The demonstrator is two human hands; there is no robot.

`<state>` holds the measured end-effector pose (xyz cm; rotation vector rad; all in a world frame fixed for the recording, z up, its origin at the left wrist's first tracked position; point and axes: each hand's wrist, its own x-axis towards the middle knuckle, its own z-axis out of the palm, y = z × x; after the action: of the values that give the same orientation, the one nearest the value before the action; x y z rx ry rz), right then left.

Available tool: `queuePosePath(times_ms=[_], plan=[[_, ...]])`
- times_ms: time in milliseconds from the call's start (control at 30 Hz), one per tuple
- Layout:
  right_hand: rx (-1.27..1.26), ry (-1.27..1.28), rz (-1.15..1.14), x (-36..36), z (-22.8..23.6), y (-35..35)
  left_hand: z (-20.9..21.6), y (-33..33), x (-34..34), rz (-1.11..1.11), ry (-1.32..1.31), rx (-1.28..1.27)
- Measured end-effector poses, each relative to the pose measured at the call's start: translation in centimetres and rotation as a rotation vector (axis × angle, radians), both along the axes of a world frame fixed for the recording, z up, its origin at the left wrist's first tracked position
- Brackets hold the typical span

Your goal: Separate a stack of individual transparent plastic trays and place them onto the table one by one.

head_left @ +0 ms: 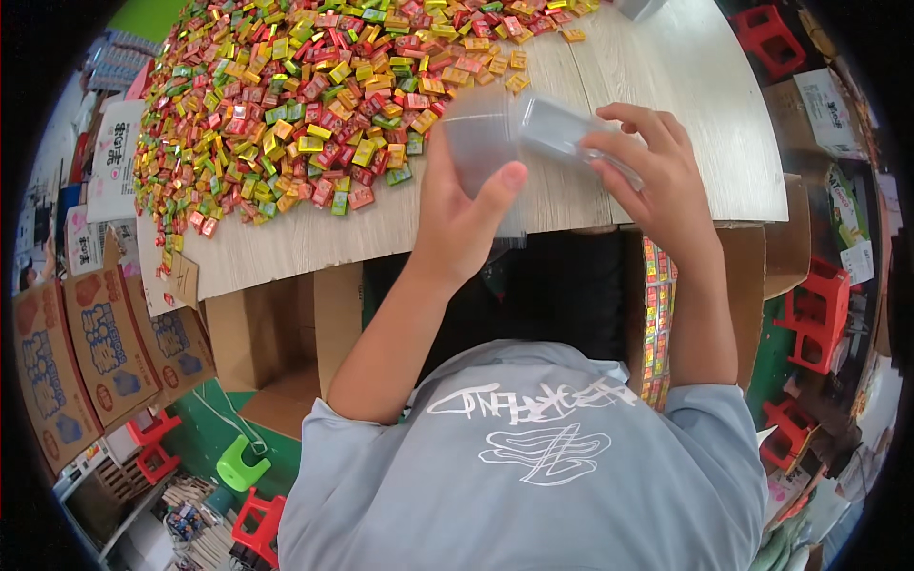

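A frosted, see-through plastic container (479,138) is in my left hand (457,219), its fingers wrapped behind it and the thumb along its near side. My right hand (665,181) grips a second clear plastic container (557,128), tilted, with fingertips on its right end. The two containers meet or nearly touch above the table's near edge; motion blur hides whether one sits inside the other. Beyond and left of my left hand spreads a large heap of small wrapped candies (314,105) in red, yellow, orange and green.
The pale wood-grain table (685,86) has a curved look. Another clear container (640,8) stands at its far edge. Open cardboard boxes (276,333) are below the near edge, with a strip of colourful wrappers (657,314) to the right. Red stools (817,314) stand on the right.
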<state>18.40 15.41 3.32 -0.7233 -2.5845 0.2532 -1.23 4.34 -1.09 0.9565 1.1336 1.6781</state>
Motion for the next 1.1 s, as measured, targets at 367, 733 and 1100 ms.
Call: queuePosePath(times_ms=[367, 733, 1100], plan=[[-0.141, 0.116, -0.065, -0.4, -0.9, 0.6, -0.4, 0.2, -0.4, -0.051, -0.048, -0.09], [0.098, 0.003, -0.087, -1.0, 0.4, -1.2, -0.8, -1.4, -1.0, -0.076, -0.239, -0.113], [-0.751, 0.468, 0.276, -2.8, -0.6, -4.5, 0.9, -2.4, 0.5, -0.298, -0.204, -0.013]])
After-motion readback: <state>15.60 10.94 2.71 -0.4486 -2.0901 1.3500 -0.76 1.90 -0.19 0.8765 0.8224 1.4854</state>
